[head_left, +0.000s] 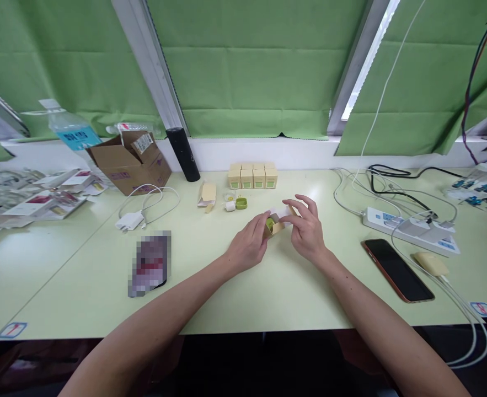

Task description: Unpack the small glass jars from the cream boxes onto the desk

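My left hand [246, 243] is wrapped round a small tan cardboard box [278, 227] with its flaps up. A green object [270, 224] shows inside the box's opening, and its kind is hard to make out. At the box's right side, my right hand [308, 230] has thumb and fingers closed on a flap. Beyond my left hand lie a small green case [241, 203] and a little white piece [230, 206]. An opened tan box [207, 194] rests to their left. Several closed tan boxes [252, 176] stand in a row by the wall.
At left are a blurred-out flat item [150, 264], a white charger [129, 220] with cable, a brown carton [131, 165] and a black cylinder [183, 155]. At right lie a phone [398, 270], a power strip [411, 230] and loose cables.
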`<control>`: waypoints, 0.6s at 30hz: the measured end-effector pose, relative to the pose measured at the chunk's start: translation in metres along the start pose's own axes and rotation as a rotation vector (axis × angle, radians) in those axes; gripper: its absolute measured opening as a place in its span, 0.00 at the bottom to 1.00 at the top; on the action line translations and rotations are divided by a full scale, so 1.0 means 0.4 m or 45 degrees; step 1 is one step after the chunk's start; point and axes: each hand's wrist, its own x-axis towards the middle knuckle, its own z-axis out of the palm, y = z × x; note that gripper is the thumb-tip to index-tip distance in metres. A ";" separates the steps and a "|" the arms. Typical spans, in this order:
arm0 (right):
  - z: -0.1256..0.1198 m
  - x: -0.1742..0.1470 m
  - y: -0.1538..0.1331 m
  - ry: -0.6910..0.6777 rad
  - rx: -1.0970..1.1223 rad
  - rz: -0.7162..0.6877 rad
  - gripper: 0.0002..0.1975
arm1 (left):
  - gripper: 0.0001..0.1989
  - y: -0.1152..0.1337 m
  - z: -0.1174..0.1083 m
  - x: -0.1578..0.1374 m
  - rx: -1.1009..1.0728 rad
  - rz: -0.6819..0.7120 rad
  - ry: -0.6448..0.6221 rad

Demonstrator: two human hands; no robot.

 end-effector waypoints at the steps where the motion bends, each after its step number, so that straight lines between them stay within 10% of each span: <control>1: -0.004 0.000 0.000 0.014 -0.011 -0.008 0.21 | 0.40 -0.001 0.002 -0.001 0.012 0.004 0.004; 10: -0.016 -0.002 -0.009 -0.036 -0.131 -0.116 0.11 | 0.41 -0.005 0.006 -0.005 0.123 0.036 0.044; 18: 0.003 0.001 -0.046 -0.084 -0.121 0.205 0.07 | 0.40 0.004 0.008 0.000 0.331 0.234 0.117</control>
